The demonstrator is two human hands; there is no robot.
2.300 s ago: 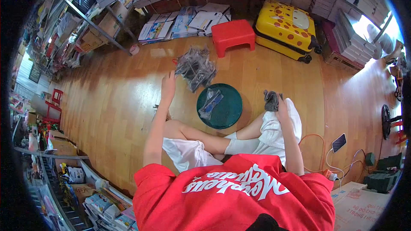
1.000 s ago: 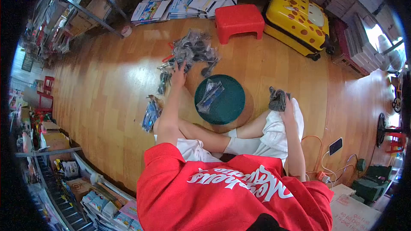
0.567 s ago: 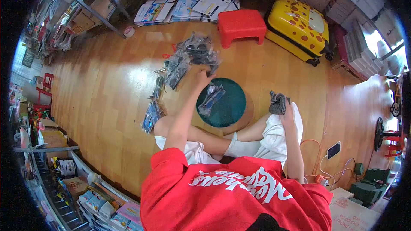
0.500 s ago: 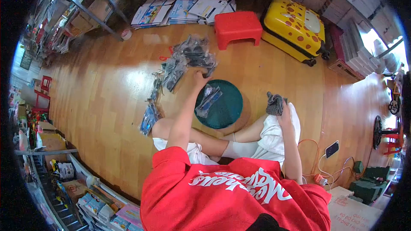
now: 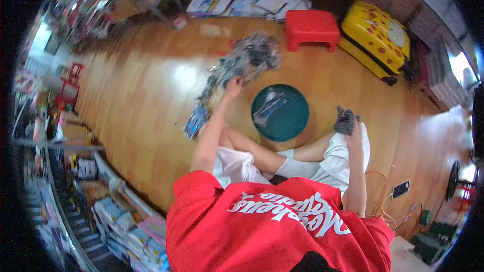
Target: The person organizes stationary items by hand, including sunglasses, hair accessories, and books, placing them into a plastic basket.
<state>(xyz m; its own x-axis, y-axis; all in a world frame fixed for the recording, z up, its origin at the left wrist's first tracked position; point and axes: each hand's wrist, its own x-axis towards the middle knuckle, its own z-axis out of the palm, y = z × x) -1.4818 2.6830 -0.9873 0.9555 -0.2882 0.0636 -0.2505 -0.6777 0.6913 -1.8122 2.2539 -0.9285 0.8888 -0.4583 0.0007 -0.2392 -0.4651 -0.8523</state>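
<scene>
My left hand (image 5: 233,88) is at the lower edge of a pile of clear plastic packets with dark contents (image 5: 252,55) on the floor. Its fingers are blurred, and I cannot make out whether they grip a packet. A round dark green stool (image 5: 290,127) stands between my legs, with one plastic packet (image 5: 269,108) lying on top. To the right, my right hand (image 5: 355,135) is closed around a bunched grey cloth (image 5: 345,121), held over my right knee. Blue-toned packets (image 5: 195,121) lie beside my left knee.
A red plastic step stool (image 5: 312,26) and a yellow spotted suitcase (image 5: 378,38) stand ahead. Flat printed sheets (image 5: 247,1) lie at the back. A phone (image 5: 401,189) with cables is on the right. Shelving and stacked books (image 5: 118,229) line the left.
The view has swung, so the room appears shifted right. My left hand has moved left along the packets, farther from the green stool. My right hand still holds the grey cloth near the knee.
</scene>
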